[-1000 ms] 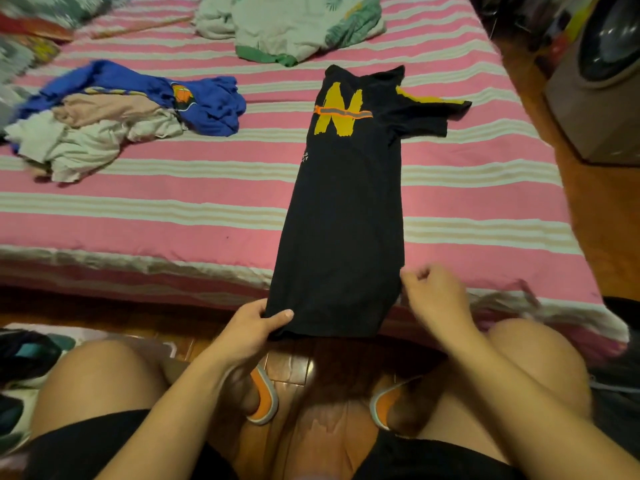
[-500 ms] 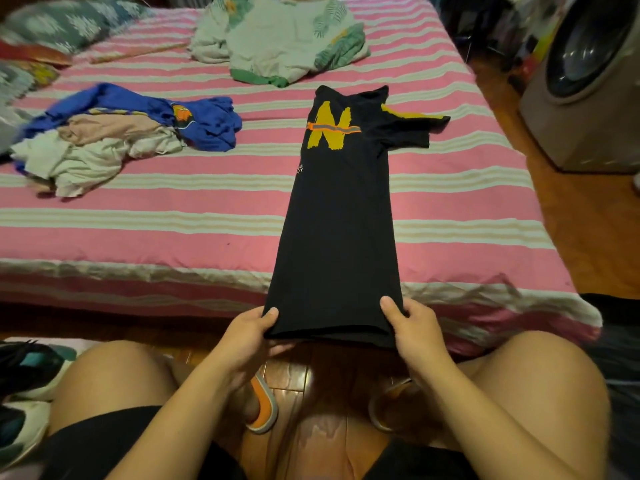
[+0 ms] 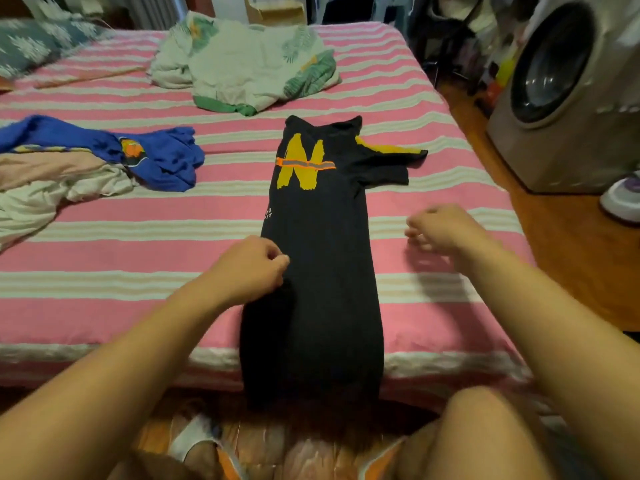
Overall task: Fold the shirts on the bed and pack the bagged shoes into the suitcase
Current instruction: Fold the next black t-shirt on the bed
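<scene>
At the far left of the bed (image 3: 104, 237), a pile of clothes (image 3: 52, 181) lies crumpled, a blue shirt (image 3: 162, 161) on top with pale garments under it. Farther back, near the middle, a light leaf-print cloth (image 3: 249, 67) sits bunched on the pink striped cover.

The left hand (image 3: 249, 268) is at the left edge of the black shirt (image 3: 318, 271), about halfway along its length. Its grip is curled, thumb and fingertips pressed together at the shirt's edge; it seems to pinch the cloth, though motion blur makes that hard to confirm.

The black shirt lies in a long narrow strip down the middle of the bed, its left side already folded in, a yellow letter with an orange band showing near the collar. One sleeve sticks out to the right at the far end. The near hem hangs over the bed's edge toward the floor.

The right hand (image 3: 443, 226) hovers above the cover just right of the shirt, apart from it. Its grip is loosely curled and holds nothing.

At the far right, a washing machine (image 3: 568, 98) stands on the wooden floor, with a shoe (image 3: 623, 199) beside it.
</scene>
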Tool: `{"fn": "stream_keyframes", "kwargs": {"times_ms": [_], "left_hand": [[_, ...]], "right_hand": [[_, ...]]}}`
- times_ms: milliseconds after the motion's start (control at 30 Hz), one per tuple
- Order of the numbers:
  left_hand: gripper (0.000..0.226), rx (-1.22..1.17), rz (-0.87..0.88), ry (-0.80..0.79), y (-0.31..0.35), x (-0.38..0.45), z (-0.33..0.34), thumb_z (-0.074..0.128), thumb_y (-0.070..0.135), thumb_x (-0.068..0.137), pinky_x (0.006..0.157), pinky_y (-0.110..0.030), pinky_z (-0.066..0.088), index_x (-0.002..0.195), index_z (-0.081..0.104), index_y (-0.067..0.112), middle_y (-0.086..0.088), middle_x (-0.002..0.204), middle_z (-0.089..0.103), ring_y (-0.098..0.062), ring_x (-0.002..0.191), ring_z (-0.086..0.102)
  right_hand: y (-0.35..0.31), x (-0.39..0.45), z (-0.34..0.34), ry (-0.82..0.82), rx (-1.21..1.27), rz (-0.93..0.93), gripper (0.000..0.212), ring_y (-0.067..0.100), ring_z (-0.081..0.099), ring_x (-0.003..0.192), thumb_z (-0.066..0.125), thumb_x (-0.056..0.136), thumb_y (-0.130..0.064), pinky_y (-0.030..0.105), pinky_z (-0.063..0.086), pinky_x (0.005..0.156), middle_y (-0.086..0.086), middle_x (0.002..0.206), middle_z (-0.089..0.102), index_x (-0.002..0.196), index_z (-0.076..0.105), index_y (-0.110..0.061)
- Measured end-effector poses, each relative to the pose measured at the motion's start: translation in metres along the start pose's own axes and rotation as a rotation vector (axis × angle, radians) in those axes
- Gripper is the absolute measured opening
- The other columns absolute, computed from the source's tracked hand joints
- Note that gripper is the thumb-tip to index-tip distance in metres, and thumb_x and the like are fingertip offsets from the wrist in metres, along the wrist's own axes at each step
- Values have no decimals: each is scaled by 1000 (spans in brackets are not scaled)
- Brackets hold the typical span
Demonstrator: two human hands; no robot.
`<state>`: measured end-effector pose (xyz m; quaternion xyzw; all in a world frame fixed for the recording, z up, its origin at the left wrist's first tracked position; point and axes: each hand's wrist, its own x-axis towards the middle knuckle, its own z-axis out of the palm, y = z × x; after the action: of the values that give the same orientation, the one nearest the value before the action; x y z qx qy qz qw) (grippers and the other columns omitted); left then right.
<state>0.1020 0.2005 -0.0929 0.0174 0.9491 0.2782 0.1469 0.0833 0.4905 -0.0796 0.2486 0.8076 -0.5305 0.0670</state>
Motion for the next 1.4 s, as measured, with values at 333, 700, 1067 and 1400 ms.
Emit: {"fn": "stream_keyframes", "kwargs": {"times_ms": [333, 700, 1067, 1400], "left_hand": [[71, 411, 205, 304, 11, 250, 46, 21, 60, 102, 119, -46, 28, 153, 35, 14, -12, 160, 30, -31, 148, 25], [67, 505, 285, 229, 20, 385, 21, 4, 66, 98, 122, -43, 20, 160, 12, 42, 2, 164, 28, -24, 151, 22], [21, 709, 523, 17, 121, 469, -24, 60, 26, 96, 92, -45, 46, 115, 68, 29, -3, 114, 49, -31, 113, 52], [23, 135, 388, 293, 109, 452, 43, 44, 35, 103, 80, -44, 47, 122, 46, 21, -4, 114, 61, -32, 101, 61]], "right_hand": [[-34, 219, 3, 189, 528, 171, 27, 17, 57, 70, 63, 96, -13, 29, 57, 66, 11, 91, 59, 122, 62, -5], [-37, 267, 29, -69, 787, -116, 15, 33, 74, 92, 68, 92, -14, 45, 58, 76, 18, 101, 76, 106, 69, -8], [-36, 258, 21, 128, 680, -110, 16, 29, 75, 83, 68, 93, -29, 45, 61, 74, 9, 87, 77, 97, 73, -14], [-33, 263, 15, 453, 24, -209, 25, 28, 54, 94, 43, 105, -32, 38, 40, 78, 2, 95, 57, 106, 59, -13]]}}
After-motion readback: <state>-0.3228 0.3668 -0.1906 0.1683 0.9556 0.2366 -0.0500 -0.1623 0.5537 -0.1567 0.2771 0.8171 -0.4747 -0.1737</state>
